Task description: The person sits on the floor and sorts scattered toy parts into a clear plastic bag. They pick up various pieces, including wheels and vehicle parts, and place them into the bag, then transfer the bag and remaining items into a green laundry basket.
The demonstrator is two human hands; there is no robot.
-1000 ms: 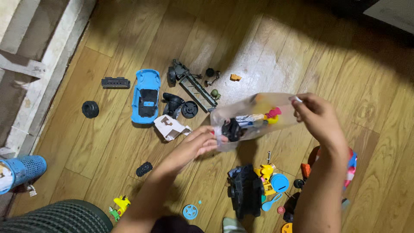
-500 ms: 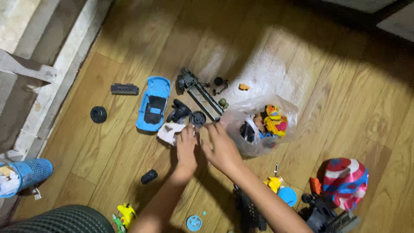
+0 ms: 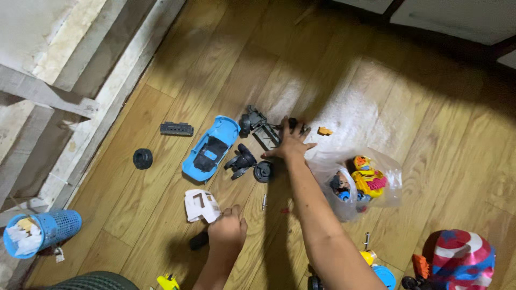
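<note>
Fingers of the right hand spread flat over a dark grey toy chassis frame on the wooden floor, palm down, gripping nothing that shows. The left hand is loosely curled over a small black wheel, touching it; whether it grips it cannot be told. At its 11 o'clock lies a white toy part. At the right hand's 9 o'clock sits a blue toy car body, with a black wheel assembly between them. At its 4 o'clock lies a clear plastic bag of small toys.
</note>
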